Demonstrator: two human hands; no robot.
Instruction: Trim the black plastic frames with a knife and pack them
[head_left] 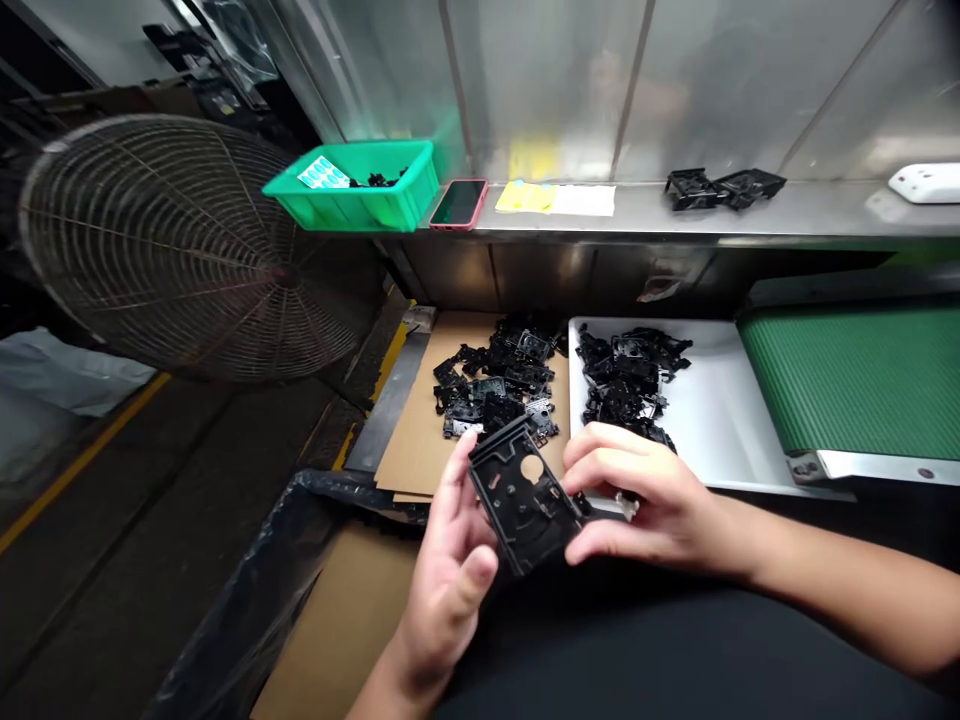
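A black moulded plastic housing point(527, 495), roughly rectangular with a round hole and small slots, is held tilted in front of me. My left hand point(450, 565) supports its left side, fingers behind the edge and thumb raised near the lower corner. At the right edge, my right hand point(645, 495) grips the housing between fingers and thumb. A small silvery metal object point(619, 506) shows under the right fingers; its kind is mostly hidden. Just beyond the hands, a pile of black plastic parts point(495, 380) lies on a cardboard sheet point(409, 445).
A white tray point(712, 420) holds more black parts, beside a green conveyor belt point(870, 375). On the metal shelf point(637, 215) are a green bin point(360, 205), a phone point(458, 204), yellow notes point(525, 196) and black pieces point(724, 188). A large caged fan point(187, 250) stands left.
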